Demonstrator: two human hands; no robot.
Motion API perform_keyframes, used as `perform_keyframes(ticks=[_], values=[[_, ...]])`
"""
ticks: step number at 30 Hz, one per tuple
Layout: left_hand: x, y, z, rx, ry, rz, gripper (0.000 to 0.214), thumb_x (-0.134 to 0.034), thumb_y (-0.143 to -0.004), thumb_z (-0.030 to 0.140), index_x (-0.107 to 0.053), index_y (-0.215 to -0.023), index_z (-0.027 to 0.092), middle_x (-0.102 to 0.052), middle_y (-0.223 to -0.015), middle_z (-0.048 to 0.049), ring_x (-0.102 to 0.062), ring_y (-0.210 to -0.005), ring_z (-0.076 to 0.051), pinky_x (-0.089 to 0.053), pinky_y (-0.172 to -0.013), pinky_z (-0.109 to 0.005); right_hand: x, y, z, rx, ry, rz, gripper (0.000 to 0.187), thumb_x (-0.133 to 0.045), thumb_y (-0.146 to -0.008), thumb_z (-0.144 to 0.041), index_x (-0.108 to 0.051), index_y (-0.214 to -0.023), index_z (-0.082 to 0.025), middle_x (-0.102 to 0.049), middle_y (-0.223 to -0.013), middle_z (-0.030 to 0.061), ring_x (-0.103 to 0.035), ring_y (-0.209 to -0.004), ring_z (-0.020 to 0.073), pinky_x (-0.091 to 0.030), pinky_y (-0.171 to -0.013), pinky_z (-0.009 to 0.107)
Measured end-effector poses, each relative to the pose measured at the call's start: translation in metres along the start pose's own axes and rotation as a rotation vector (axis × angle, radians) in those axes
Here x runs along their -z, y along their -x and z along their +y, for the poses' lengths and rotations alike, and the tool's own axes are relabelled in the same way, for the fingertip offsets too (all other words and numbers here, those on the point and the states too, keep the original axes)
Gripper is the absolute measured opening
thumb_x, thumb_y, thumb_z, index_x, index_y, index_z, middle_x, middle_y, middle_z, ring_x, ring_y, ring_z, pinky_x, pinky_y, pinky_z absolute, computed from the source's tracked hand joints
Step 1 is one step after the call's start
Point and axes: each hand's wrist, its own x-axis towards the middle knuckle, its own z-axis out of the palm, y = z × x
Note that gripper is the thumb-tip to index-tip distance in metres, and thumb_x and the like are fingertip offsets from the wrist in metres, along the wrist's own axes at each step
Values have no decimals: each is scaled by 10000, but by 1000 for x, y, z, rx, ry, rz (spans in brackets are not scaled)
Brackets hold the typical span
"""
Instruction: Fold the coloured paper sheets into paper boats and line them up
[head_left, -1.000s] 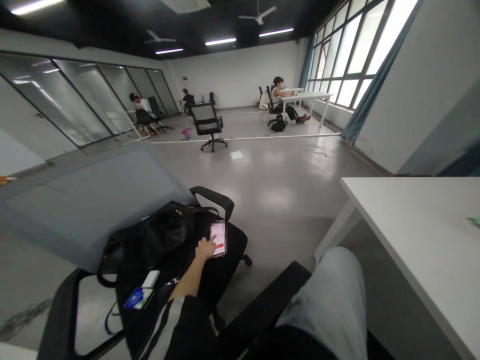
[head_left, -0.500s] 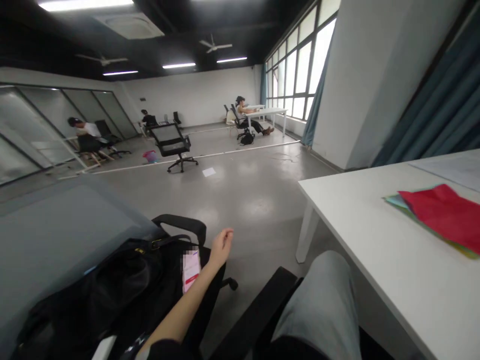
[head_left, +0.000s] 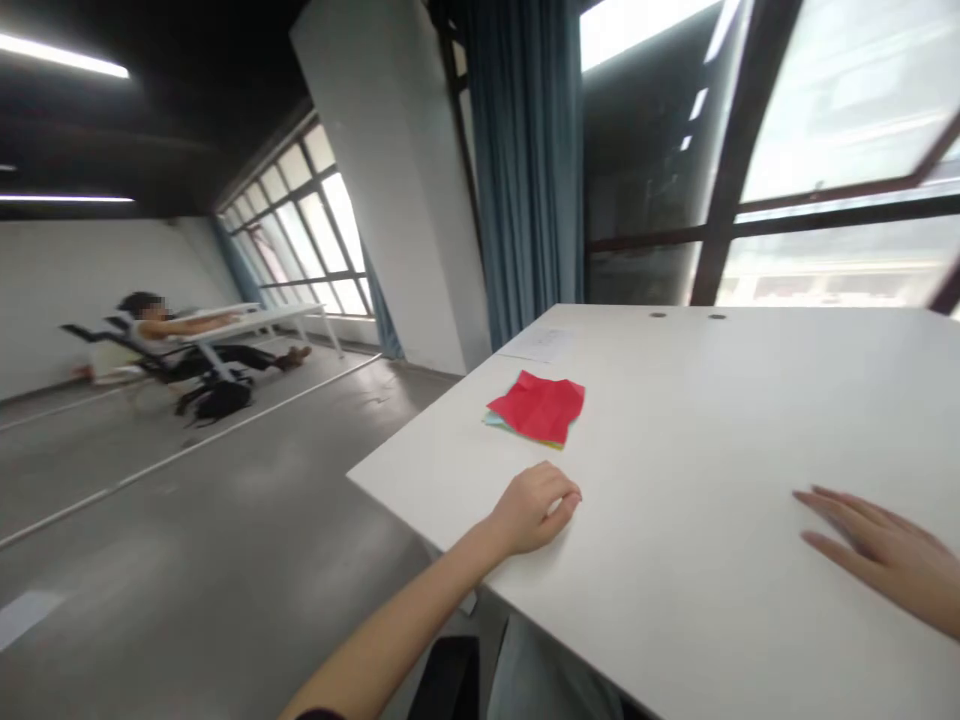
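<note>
The white surface (head_left: 712, 430) spreads before me; on it the red sheet (head_left: 538, 405), roughly square with no clear long axis, lies just beyond my left hand (head_left: 531, 510), straight ahead of it and apart, a pale-blue sheet (head_left: 493, 420) peeking out beneath; my right hand (head_left: 896, 558) is well off to the right, so the left is nearer; the right is stretched out flat, seemingly holding nothing; the left is loosely curled in, with nothing showing in it.
</note>
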Motion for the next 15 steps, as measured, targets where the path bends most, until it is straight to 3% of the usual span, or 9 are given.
perform_keyframes(ticks=[3, 5, 8, 10, 12, 15], values=[[-50, -56, -5, -174, -97, -195, 242, -369, -860, 240, -589, -799, 159, -609, -764, -70, -538, -773, -168, -422, -717, -306, 21, -12, -10, -63, 103, -191, 574, -415, -781, -595, -455, -1276, -306, -481, -1299, 108, -454, -1162, 288, -353, -947, 453], [-80, -88, -4, -186, -118, -276, 249, -364, -860, 255, -597, -848, 167, -619, -820, -74, -546, -830, -183, -423, -755, -327, 33, -18, -18, -84, 124, -239, 601, -360, -785, -628, -458, -1274, -293, -471, -1311, 83, -425, -1193, 286, -345, -962, 471], [-120, -126, -2, -40, -109, -310, 358, -367, -862, 338, -512, -1140, 163, -576, -1124, -114, -493, -1061, -229, -380, -893, -387, 47, -21, -23, -92, 112, -277, 640, -326, -798, -634, -442, -1293, -244, -428, -1348, 95, -379, -1235, 275, -304, -1003, 457], [-143, -143, -2, 99, -132, -374, 559, -323, -861, 465, -337, -1323, 151, -390, -1357, -155, -343, -1242, -293, -279, -983, -489, 52, -20, -23, -100, 97, -309, 651, -313, -807, -633, -397, -1324, -247, -358, -1397, 87, -299, -1286, 279, -231, -1038, 479], [-160, -152, -5, 190, -142, -484, 687, -240, -841, 581, -245, -1378, 152, -249, -1436, -161, -208, -1312, -340, -202, -999, -561, 55, -20, -20, -120, 65, -341, 669, -303, -813, -632, -301, -1372, -265, -287, -1433, 72, -228, -1317, 279, -173, -1051, 506], [-175, -155, -9, 194, -139, -520, 726, -171, -824, 634, -205, -1398, 191, -162, -1465, -139, -121, -1337, -338, -157, -1008, -580, 57, -21, -18, -155, 34, -383, 697, -299, -807, -648, -270, -1385, -260, -247, -1445, 84, -210, -1324, 274, -144, -1057, 507]])
